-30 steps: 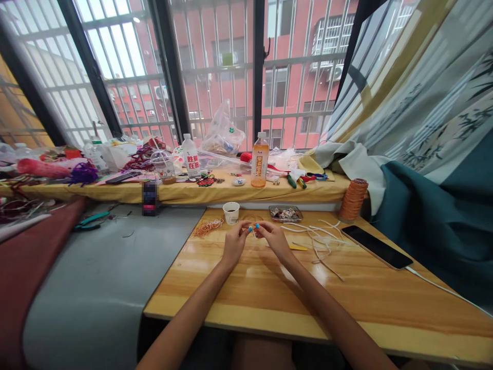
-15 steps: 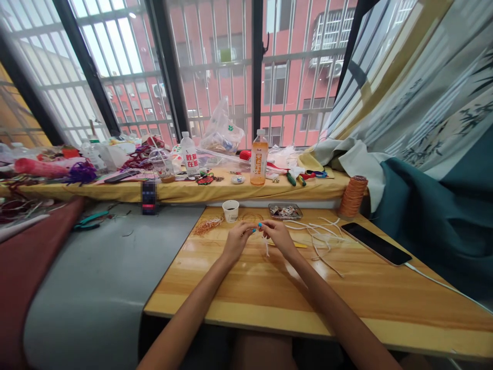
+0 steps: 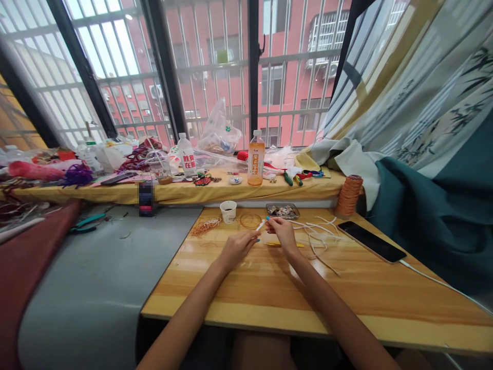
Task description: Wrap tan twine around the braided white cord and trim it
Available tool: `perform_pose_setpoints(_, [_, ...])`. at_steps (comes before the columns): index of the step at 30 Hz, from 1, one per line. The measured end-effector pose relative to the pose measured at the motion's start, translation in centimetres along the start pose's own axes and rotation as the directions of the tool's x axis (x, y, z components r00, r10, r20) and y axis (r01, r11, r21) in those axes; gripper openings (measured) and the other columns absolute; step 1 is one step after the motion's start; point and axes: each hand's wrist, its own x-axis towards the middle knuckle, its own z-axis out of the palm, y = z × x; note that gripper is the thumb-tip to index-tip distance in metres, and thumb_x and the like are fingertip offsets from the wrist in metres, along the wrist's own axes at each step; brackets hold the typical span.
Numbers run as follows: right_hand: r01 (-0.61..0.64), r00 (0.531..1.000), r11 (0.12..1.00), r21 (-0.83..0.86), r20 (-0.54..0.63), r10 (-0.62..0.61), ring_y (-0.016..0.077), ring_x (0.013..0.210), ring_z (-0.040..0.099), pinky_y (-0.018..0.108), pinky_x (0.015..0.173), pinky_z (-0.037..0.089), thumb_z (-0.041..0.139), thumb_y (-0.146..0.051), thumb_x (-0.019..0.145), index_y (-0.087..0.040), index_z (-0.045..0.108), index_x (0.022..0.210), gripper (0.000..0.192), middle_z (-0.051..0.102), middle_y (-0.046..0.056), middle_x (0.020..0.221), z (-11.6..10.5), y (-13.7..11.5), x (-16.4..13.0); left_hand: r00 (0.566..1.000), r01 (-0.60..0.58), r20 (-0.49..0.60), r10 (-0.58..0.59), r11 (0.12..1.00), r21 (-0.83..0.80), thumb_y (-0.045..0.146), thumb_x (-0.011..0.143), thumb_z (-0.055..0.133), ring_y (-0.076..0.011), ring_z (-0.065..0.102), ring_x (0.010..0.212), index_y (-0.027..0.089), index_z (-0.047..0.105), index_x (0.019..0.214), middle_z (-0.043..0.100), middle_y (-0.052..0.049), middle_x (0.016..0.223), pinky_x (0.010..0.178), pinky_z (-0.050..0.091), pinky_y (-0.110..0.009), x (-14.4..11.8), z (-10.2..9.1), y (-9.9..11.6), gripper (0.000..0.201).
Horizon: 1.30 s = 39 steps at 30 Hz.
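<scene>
Near the middle of the frame the right hand (image 3: 283, 232) pinches a short white strip (image 3: 261, 225) between thumb and forefinger, its free end slanting down to the left; the strip is thin and how far it runs inside the fingers is hidden. The left hand (image 3: 235, 247) sits just below and left of it, fingers loosely curled with the tips close together, and whether it grips anything cannot be told, since whatever might lie between the fingertips is too small to make out. Both hands hover low over the wooden table (image 3: 269, 293). Just right of the right hand lies a scatter of loose white strips (image 3: 319, 234), and a flat yellow piece (image 3: 279, 244) shows partly under the wrist. Beyond the hands, toward the upper centre, stand a paper cup (image 3: 228, 211), a coil of orange thread (image 3: 250, 221) and a small tray (image 3: 284, 210) whose contents blur together. A frayed orange bundle (image 3: 204, 226) lies left of the cup. At the right, a spool of orange cord (image 3: 348, 196) stands near a dark phone (image 3: 371, 241), its cable running off the frame's right edge. The orange drink bottle (image 3: 256, 165) stands on the cluttered sill behind.
</scene>
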Motion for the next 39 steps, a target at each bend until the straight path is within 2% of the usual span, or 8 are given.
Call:
perform_pose_setpoints(6, [-0.031,0.998,0.993,0.110,-0.044,0.036,0.0110,0.047,0.056,0.025,0.051,0.050,0.065,-0.030,0.058,-0.014,0.058,0.064,0.018,0.061,0.001,0.055,0.0,-0.1,0.0,0.927,0.279,-0.097,-0.363,0.837,-0.471,0.029,0.078,0.044,-0.0073,0.048,0.050,0.017,0.054,0.102,0.060,-0.003,0.076,0.045,0.038,-0.017,0.6,1.3,-0.5,0.028])
perform_pose_setpoints(10, [-0.057,0.998,0.984,0.166,-0.021,0.061,0.0123,0.052,0.059,0.025,0.054,0.052,0.066,-0.026,0.057,-0.014,0.059,0.066,0.017,0.062,0.002,0.058,0.2,-0.3,-0.3,0.879,0.258,-0.151,-0.453,0.716,-0.649,0.034,0.076,0.045,-0.0060,0.044,0.049,0.014,0.058,0.095,0.057,-0.003,0.075,0.041,0.036,-0.016,0.9,1.4,-1.1,0.030])
perform_pose_setpoints(15, [-0.082,0.997,0.975,0.207,0.007,0.083,0.0112,0.055,0.061,0.021,0.057,0.052,0.067,-0.021,0.055,-0.013,0.059,0.065,0.015,0.064,0.002,0.059,0.1,-0.7,-0.4,0.822,0.255,-0.206,-0.531,0.666,-0.701,0.031,0.074,0.048,-0.0063,0.044,0.049,0.015,0.048,0.108,0.057,-0.001,0.072,0.040,0.035,-0.016,1.2,1.0,-2.0,0.037])
perform_pose_setpoints(19, [-0.102,0.995,0.967,0.234,0.022,0.099,0.0107,0.056,0.061,0.020,0.057,0.051,0.066,-0.018,0.057,-0.014,0.059,0.064,0.011,0.065,0.002,0.060,-0.1,-1.3,-0.1,0.805,0.345,-0.215,-0.553,0.731,-0.589,0.029,0.075,0.048,-0.0069,0.043,0.050,0.015,0.051,0.106,0.054,-0.002,0.072,0.040,0.034,-0.016,1.3,0.7,-2.5,0.034])
perform_pose_setpoints(23, [-0.142,0.989,0.949,0.283,0.079,0.124,0.0113,0.057,0.061,0.020,0.056,0.051,0.065,-0.017,0.056,-0.014,0.060,0.064,0.009,0.066,0.003,0.060,-0.2,-1.8,-0.2,0.871,0.304,-0.287,-0.400,0.896,-0.324,0.025,0.075,0.050,-0.0098,0.047,0.064,0.017,0.062,0.089,0.050,-0.003,0.078,0.055,0.039,-0.019,1.3,0.3,-2.1,0.020])
perform_pose_setpoints(26, [-0.163,0.985,0.934,0.317,0.110,0.134,0.0111,0.058,0.062,0.019,0.058,0.050,0.064,-0.015,0.055,-0.014,0.061,0.063,0.009,0.066,0.003,0.061,-0.2,-2.0,-0.4,0.910,0.256,-0.291,-0.297,0.951,-0.171,0.022,0.077,0.049,-0.0113,0.048,0.070,0.016,0.063,0.082,0.051,-0.003,0.077,0.064,0.039,-0.022,1.2,0.1,-1.6,0.016])
perform_pose_setpoints(34, [-0.213,0.966,0.935,0.284,0.204,0.158,0.0115,0.061,0.061,0.021,0.063,0.049,0.064,-0.014,0.054,-0.015,0.059,0.063,0.010,0.066,0.002,0.062,0.0,-2.0,-0.8,0.959,0.269,-0.144,-0.245,0.947,0.178,0.021,0.082,0.038,-0.0136,0.053,0.075,0.019,0.057,0.093,0.055,-0.004,0.086,0.066,0.039,-0.023,0.3,0.5,-1.7,0.022])
perform_pose_setpoints(39, [-0.292,0.913,0.949,0.121,0.331,0.239,0.0109,0.059,0.060,0.022,0.063,0.047,0.067,-0.012,0.050,-0.014,0.058,0.060,0.014,0.065,0.002,0.062,-0.2,-2.0,-0.5,0.929,0.354,-0.181,-0.322,0.915,0.195,0.020,0.081,0.039,-0.0138,0.053,0.071,0.017,0.061,0.084,0.056,-0.005,0.080,0.064,0.038,-0.023,0.3,0.4,-2.1,0.022])
